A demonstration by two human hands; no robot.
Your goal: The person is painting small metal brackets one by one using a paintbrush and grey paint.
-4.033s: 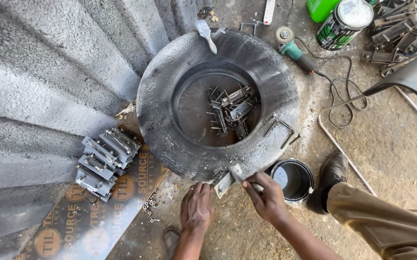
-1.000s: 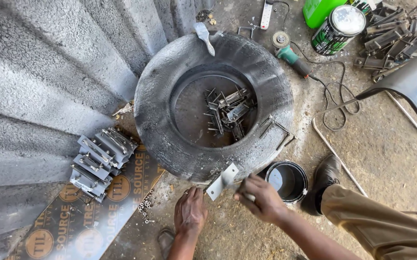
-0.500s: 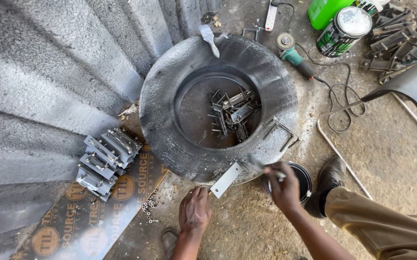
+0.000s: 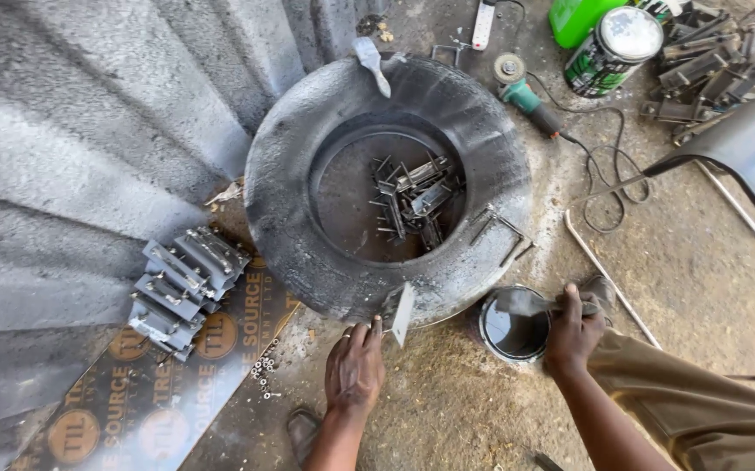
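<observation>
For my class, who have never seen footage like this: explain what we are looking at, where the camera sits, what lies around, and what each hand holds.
There is no machine here: a person works with two bare hands, and the single camera is worn on their head, looking down. On the dusty floor lies an old tyre with small metal brackets piled in its hole. The left hand steadies a flat metal piece standing against the tyre's near edge. The right hand holds a paintbrush over an open paint tin. To the left sits a stack of grey painted brackets on printed cardboard. Further off lie an angle grinder with its cable, and a closed tin.
</observation>
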